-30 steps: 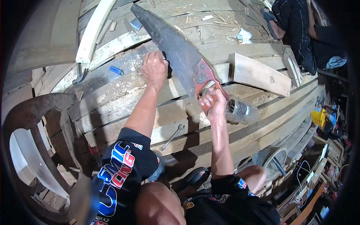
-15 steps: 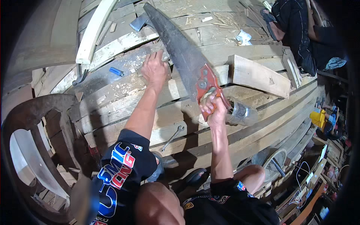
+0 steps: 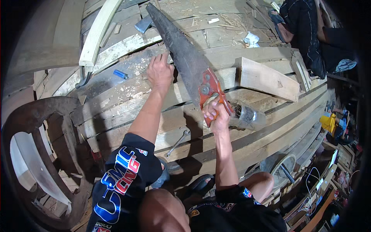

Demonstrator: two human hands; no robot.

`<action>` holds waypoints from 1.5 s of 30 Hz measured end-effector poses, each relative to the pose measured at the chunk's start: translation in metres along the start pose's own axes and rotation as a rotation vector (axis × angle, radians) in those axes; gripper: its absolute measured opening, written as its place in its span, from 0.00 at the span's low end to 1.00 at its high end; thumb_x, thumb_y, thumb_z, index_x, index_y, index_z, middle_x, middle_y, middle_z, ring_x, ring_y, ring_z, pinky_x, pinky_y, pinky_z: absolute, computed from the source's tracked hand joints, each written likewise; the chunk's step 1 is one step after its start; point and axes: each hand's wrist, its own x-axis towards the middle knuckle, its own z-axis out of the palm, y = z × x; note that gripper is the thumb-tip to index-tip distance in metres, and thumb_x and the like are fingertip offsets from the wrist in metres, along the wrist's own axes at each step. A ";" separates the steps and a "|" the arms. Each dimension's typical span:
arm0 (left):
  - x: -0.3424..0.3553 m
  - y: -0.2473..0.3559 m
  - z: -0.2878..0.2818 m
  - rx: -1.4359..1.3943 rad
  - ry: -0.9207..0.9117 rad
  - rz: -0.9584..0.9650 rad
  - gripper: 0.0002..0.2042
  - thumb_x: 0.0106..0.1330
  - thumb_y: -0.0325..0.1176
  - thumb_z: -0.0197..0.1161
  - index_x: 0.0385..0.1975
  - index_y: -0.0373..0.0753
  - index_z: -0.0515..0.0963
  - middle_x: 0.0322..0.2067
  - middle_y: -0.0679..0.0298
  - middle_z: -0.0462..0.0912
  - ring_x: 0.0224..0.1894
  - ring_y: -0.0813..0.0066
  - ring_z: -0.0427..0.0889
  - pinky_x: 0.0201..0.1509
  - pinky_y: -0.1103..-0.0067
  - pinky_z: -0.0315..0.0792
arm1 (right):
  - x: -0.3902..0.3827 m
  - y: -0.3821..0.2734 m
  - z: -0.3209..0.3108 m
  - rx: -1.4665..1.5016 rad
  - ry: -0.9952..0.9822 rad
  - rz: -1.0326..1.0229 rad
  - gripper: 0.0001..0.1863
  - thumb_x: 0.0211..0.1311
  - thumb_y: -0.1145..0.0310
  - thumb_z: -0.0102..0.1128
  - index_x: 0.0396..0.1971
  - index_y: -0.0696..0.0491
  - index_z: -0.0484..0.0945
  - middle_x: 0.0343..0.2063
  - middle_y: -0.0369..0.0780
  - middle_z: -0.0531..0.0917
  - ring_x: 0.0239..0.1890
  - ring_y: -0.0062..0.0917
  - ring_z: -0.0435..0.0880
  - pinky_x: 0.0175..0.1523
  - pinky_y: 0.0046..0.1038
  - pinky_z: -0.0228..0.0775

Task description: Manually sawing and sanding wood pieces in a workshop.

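My right hand (image 3: pixel 217 115) is wrapped round the red-orange handle of a handsaw (image 3: pixel 185 52). The broad, dark blade slants up and left from the handle, with its narrow tip far ahead. To the left of the blade, my left hand (image 3: pixel 160 73) presses down with bent fingers on a grey wooden board (image 3: pixel 133 66) strewn with sawdust. The blade passes close beside its fingertips. The left thumb is hidden. A clear jar (image 3: pixel 247 116) with dark contents lies just right of my right hand.
A blue lighter (image 3: pixel 120 74) and a wrench (image 3: pixel 178 143) lie on the planks. A pale timber block (image 3: pixel 268 78) stands at right, and a curved white beam (image 3: pixel 101 33) at far left. A dark wooden chair frame (image 3: pixel 36 101) is near left. Another person (image 3: pixel 303 34) sits at far right.
The saw and my right hand have shifted slightly left and a little nearer to me. My left hand stays in almost the same place on the board.
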 end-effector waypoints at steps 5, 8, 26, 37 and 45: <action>-0.002 -0.003 0.002 0.016 0.024 -0.006 0.18 0.43 0.25 0.60 0.38 0.44 0.79 0.30 0.62 0.80 0.38 0.62 0.78 0.41 0.68 0.74 | -0.003 0.001 0.004 0.006 0.005 0.018 0.02 0.57 0.73 0.48 0.27 0.53 0.66 0.11 0.31 0.59 0.12 0.16 0.58 0.22 0.25 0.58; -0.001 -0.002 0.002 0.008 0.035 0.009 0.17 0.43 0.25 0.59 0.37 0.42 0.78 0.30 0.61 0.80 0.38 0.62 0.77 0.41 0.68 0.74 | -0.004 0.003 0.005 -0.007 0.023 -0.013 0.02 0.57 0.73 0.48 0.27 0.53 0.66 0.11 0.30 0.59 0.12 0.16 0.58 0.23 0.25 0.58; -0.001 0.004 -0.013 0.008 -0.066 -0.073 0.07 0.46 0.28 0.63 0.25 0.37 0.76 0.31 0.57 0.77 0.40 0.58 0.76 0.41 0.65 0.73 | -0.034 0.002 0.043 -0.989 -0.093 -0.450 0.03 0.46 0.77 0.58 0.22 0.59 0.74 0.14 0.40 0.74 0.15 0.26 0.75 0.24 0.26 0.66; 0.000 0.007 -0.013 -0.037 -0.141 -0.023 0.09 0.45 0.28 0.66 0.26 0.36 0.75 0.30 0.56 0.75 0.41 0.56 0.75 0.43 0.64 0.72 | -0.036 0.014 0.057 -0.911 0.006 -0.382 0.04 0.48 0.77 0.59 0.25 0.59 0.74 0.16 0.40 0.75 0.17 0.26 0.75 0.26 0.25 0.68; 0.002 -0.004 -0.012 -0.007 -0.102 0.126 0.07 0.45 0.27 0.65 0.24 0.37 0.75 0.30 0.57 0.75 0.39 0.56 0.75 0.42 0.65 0.72 | -0.067 0.010 0.045 -0.946 -0.007 -0.346 0.05 0.47 0.76 0.59 0.26 0.58 0.75 0.18 0.41 0.77 0.19 0.29 0.79 0.29 0.27 0.71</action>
